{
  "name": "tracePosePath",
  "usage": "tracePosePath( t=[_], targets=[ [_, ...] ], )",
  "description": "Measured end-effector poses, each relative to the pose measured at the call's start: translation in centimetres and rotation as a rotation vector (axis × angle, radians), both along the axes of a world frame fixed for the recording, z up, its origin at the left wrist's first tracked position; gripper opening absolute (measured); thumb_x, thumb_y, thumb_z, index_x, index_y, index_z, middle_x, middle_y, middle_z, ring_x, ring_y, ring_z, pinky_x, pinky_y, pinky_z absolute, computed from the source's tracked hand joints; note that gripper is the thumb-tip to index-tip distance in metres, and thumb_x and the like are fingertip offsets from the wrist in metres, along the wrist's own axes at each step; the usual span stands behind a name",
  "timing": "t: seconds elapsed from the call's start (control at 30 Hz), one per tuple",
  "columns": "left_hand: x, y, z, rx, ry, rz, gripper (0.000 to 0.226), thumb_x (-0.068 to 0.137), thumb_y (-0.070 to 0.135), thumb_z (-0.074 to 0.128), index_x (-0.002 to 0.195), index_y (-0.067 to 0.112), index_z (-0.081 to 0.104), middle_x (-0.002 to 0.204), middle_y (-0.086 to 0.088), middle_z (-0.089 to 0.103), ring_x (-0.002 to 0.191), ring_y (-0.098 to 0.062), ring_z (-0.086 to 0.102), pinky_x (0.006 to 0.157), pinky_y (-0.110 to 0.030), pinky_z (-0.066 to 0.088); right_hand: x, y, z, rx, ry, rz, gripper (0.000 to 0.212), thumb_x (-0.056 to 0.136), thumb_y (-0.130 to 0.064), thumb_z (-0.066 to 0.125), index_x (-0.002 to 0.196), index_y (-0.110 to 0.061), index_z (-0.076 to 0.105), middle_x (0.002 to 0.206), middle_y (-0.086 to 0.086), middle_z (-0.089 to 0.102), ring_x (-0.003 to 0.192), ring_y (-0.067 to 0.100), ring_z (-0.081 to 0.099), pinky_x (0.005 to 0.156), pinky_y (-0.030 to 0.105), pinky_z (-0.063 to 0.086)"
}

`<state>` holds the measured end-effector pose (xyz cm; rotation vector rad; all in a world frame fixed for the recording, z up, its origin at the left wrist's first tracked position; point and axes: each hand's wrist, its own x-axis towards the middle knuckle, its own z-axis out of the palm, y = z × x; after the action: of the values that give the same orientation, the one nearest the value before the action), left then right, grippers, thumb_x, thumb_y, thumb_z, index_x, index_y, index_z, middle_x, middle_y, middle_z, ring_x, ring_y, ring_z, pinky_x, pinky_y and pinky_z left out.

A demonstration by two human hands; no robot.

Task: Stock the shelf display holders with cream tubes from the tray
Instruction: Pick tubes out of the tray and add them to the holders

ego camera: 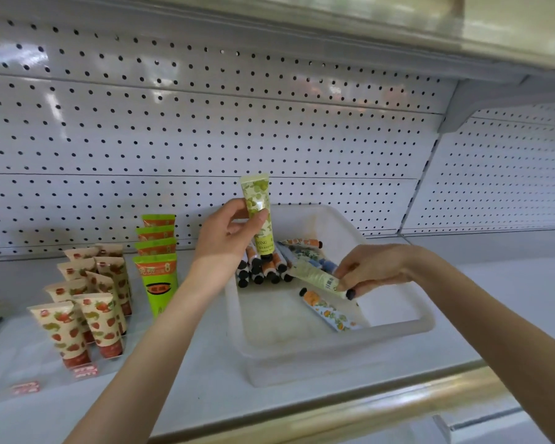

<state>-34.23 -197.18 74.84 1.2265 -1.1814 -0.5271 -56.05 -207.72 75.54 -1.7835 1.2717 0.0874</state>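
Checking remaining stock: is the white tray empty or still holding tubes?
Still holding tubes. The tray has a bunch of tubes at its far end and one orange-print tube lying apart; much of its floor is bare.

Left hand [225, 234] raised, right hand [376, 267] lowered, both pinching

Bright, even light – glare streaks on the pegboard [205, 100]; edges bowed by wide-angle distortion, corners soft.
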Motion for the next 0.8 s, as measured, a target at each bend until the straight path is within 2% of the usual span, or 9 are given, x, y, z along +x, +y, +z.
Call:
tracePosePath(
  t=[0.07, 0.17, 0.3, 0.37, 0.5, 0.67, 0.8],
  targets=[
    [-0.2, 0.4, 0.4, -0.012, 0.004, -0.018, 0.011, 0.089, 0.023, 0.059, 0.099, 0.018, 0.061, 0.097, 0.004, 0.066, 0.076, 0.000, 0.063, 0.065, -0.019, 0.051, -0.4, 0.9, 0.4, 0.021, -0.108, -0.045, 0.031, 0.087, -0.002, 0.062, 0.116, 0.009, 0.057, 0.103, 0.013, 0.063, 0.084, 0.014, 0.064, 0.077, 0.015, 0.054],
    [-0.4, 1.3, 1.0, -0.041, 0.011, -0.033, 0.003, 0.090, 0.022, 0.059, 0.093, 0.023, 0.060, 0.091, 0.007, 0.065, 0.067, 0.007, 0.060, 0.056, -0.017, 0.050, -0.2, 2.6, 0.9, 0.060, -0.306, -0.093, 0.024, 0.087, -0.001, 0.060, 0.111, 0.004, 0.060, 0.103, 0.013, 0.063, 0.088, 0.016, 0.062, 0.079, 0.016, 0.054],
    [0.1, 2.9, 1.3, -0.048, 0.035, -0.055, 0.005, 0.089, 0.024, 0.060, 0.089, 0.029, 0.061, 0.093, 0.008, 0.066, 0.076, 0.004, 0.063, 0.076, -0.023, 0.053, 0.8, 5.2, 1.0, 0.057, -0.577, -0.144, 0.016, 0.088, 0.002, 0.056, 0.101, -0.004, 0.064, 0.090, 0.001, 0.070, 0.081, 0.011, 0.066, 0.074, 0.017, 0.054],
    [0.4, 3.7, 1.3, -0.047, 0.049, -0.064, 0.004, 0.089, 0.023, 0.059, 0.090, 0.026, 0.061, 0.092, 0.008, 0.067, 0.075, 0.004, 0.063, 0.077, -0.025, 0.053, 1.4, 6.7, 1.0, 0.016, -0.664, -0.173, 0.017, 0.087, 0.004, 0.057, 0.099, -0.005, 0.062, 0.089, 0.005, 0.069, 0.078, 0.011, 0.067, 0.072, 0.019, 0.055],
    [0.8, 5.1, 1.2, -0.070, 0.055, -0.065, 0.006, 0.089, 0.021, 0.059, 0.094, 0.022, 0.062, 0.089, 0.008, 0.066, 0.072, 0.003, 0.062, 0.074, -0.025, 0.054, 3.0, 9.3, 0.6, -0.163, -0.690, -0.217, 0.021, 0.087, 0.001, 0.059, 0.106, -0.006, 0.057, 0.097, 0.011, 0.064, 0.081, 0.015, 0.064, 0.074, 0.020, 0.056],
    [0.4, 7.2, 1.1, -0.108, 0.073, -0.088, 0.010, 0.090, 0.013, 0.058, 0.098, 0.016, 0.062, 0.087, 0.005, 0.066, 0.070, 0.003, 0.063, 0.064, -0.016, 0.053, 4.4, 11.1, -0.3, -0.337, -0.717, -0.270, 0.022, 0.085, -0.010, 0.065, 0.105, -0.010, 0.057, 0.108, 0.016, 0.064, 0.093, 0.021, 0.064, 0.084, 0.033, 0.055],
    [0.7, 9.0, 1.3, -0.125, 0.045, -0.056, 0.007, 0.088, 0.017, 0.059, 0.092, 0.021, 0.062, 0.084, 0.009, 0.066, 0.073, 0.002, 0.064, 0.071, -0.020, 0.055, 4.7, 12.2, -0.2, -0.409, -0.778, -0.256, 0.025, 0.087, -0.013, 0.063, 0.111, -0.012, 0.056, 0.107, 0.010, 0.067, 0.088, 0.013, 0.064, 0.074, 0.021, 0.052]
  ],
)
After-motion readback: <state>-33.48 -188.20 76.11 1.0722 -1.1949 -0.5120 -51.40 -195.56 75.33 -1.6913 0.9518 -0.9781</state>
